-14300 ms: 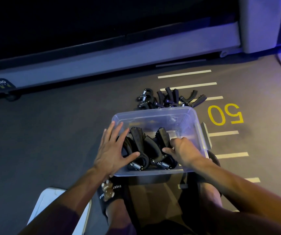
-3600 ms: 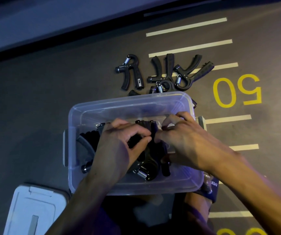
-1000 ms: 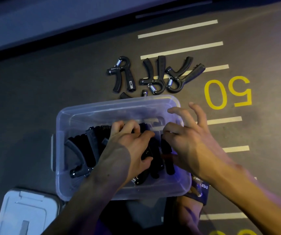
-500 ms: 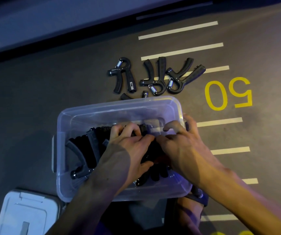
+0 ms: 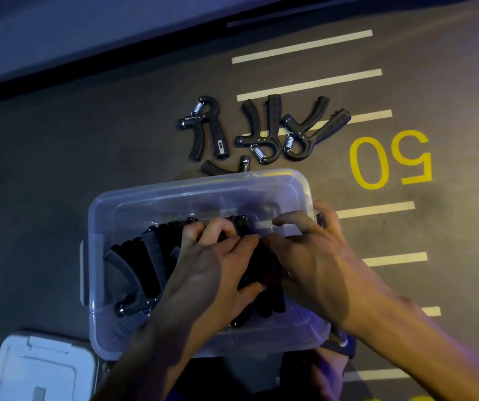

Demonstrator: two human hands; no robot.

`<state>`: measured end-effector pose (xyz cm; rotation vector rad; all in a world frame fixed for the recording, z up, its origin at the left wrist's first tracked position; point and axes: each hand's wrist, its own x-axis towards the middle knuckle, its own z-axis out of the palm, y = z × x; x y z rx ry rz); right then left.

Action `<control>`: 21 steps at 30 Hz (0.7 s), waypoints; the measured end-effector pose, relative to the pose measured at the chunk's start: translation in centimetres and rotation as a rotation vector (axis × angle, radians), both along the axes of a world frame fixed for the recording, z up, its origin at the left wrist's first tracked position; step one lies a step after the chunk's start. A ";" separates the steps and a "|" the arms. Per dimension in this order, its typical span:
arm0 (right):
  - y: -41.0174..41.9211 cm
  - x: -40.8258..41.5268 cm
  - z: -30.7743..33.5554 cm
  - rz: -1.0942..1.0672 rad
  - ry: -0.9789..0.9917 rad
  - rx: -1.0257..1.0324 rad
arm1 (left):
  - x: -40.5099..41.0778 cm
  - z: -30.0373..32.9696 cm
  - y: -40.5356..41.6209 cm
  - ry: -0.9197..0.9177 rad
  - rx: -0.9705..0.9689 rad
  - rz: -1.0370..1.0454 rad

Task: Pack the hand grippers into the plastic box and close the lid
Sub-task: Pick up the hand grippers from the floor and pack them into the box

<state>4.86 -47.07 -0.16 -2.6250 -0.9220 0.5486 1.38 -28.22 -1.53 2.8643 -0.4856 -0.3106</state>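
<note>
**Both hands settling grippers in the box**

Near left on the floor lies the lid (image 5: pixel 41 369), off. In the plastic box (image 5: pixel 122 198), the left hand (image 5: pixel 212 276) curls on packed hand grippers (image 5: pixel 145 256); the right hand (image 5: pixel 313 264) pinches beside it. Loose grippers (image 5: pixel 264 131) lie beyond the far wall, handles pointing away, about equally reachable.
</note>
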 end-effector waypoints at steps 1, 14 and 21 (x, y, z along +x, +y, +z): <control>-0.2 0.3 0.1 -0.034 -0.004 0.077 | 0.0 -0.2 0.0 -0.018 -0.019 0.009; -3.8 16.7 -8.3 -0.501 -0.049 -0.049 | 0.7 -1.0 -0.3 0.089 -0.165 -0.013; -4.6 18.7 -11.7 -0.384 -0.177 -0.235 | 0.8 -0.3 -0.1 0.157 -0.149 -0.019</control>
